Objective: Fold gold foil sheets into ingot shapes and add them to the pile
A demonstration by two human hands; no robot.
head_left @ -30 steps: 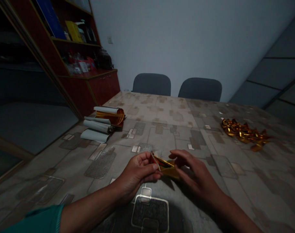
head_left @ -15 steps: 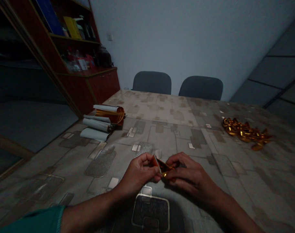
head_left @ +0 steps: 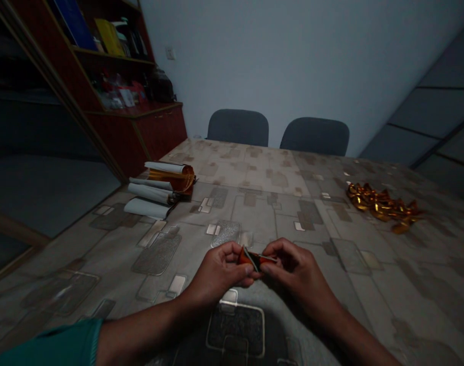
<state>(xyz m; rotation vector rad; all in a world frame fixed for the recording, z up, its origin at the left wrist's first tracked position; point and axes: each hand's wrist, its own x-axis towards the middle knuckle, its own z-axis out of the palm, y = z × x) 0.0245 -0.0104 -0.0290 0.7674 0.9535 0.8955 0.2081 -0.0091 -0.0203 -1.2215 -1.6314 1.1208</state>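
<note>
Between my two hands, just above the table, is a small folded piece of orange-gold foil paper (head_left: pixel 256 258) with pale edges. My left hand (head_left: pixel 224 265) pinches its left end, thumb on the near side. The right end is gripped by my right hand (head_left: pixel 292 262), thumb in front and fingers curled behind. My fingers cover part of the paper. Off to the right lies a cluster of shiny gold folded foil pieces (head_left: pixel 382 204). Rolled sheets of gold-and-white foil paper (head_left: pixel 155 190) rest at the table's left side.
A patterned tablecloth (head_left: pixel 254 213) covers the table. Two grey chairs (head_left: pixel 237 127) stand at its far edge, against a pale wall (head_left: pixel 285 56). At the back left is a reddish wooden cabinet (head_left: pixel 159 129) with shelves of assorted items.
My right hand has shifted its hold, its thumb now pressing the near side of the paper's right end. The paper's right part looks flatter and straighter. My left hand keeps its pinch.
</note>
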